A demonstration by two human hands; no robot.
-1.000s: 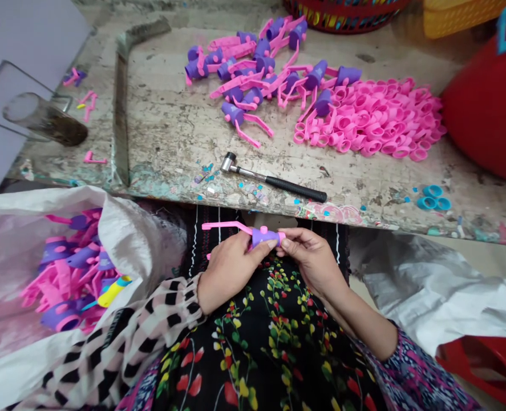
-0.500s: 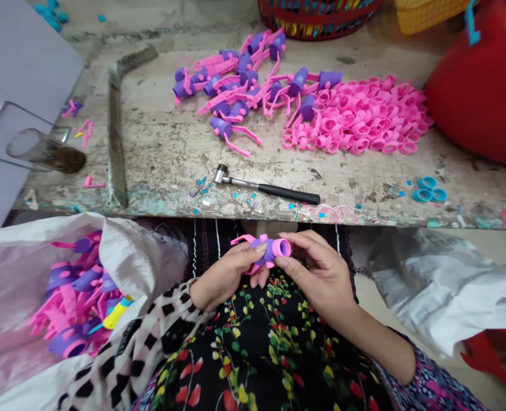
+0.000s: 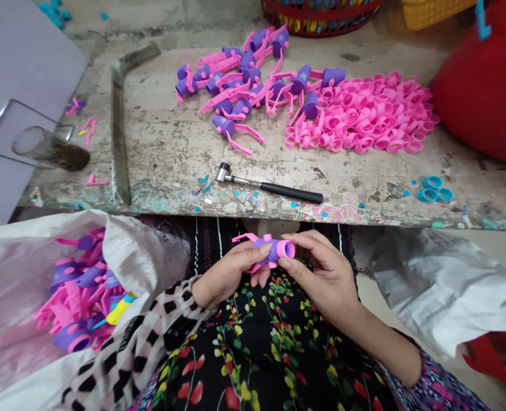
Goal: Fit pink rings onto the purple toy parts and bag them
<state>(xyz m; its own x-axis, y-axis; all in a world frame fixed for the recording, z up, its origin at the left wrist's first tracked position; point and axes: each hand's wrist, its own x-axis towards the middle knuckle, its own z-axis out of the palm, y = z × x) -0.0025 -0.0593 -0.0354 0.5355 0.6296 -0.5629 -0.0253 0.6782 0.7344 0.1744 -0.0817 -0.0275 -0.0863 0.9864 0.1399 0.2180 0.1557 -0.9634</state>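
Above my lap, my left hand (image 3: 233, 267) is closed around a small purple plastic piece (image 3: 263, 251) with pink arms. A pink ring (image 3: 286, 249) sits around the open end of that piece, which faces right. My right hand (image 3: 321, 268) pinches this ring between thumb and fingers. On the bench beyond lies a heap of loose pink rings (image 3: 364, 117). Left of the heap are several more purple pieces with pink arms (image 3: 231, 105). A small hammer (image 3: 270, 187) with a black handle rests near the bench's front edge.
A white sack (image 3: 120, 245) at the left holds purple and pink pieces (image 3: 79, 288). On the bench are a bent metal bar (image 3: 119, 125), a tipped glass (image 3: 49, 147), blue rings (image 3: 434, 189), a red basket (image 3: 321, 16) and a large red container (image 3: 484, 91). White sheeting (image 3: 445, 285) hangs at right.
The whole view has shifted slightly. Both hands keep their hold on the purple piece and its pink ring, with hardly any movement.
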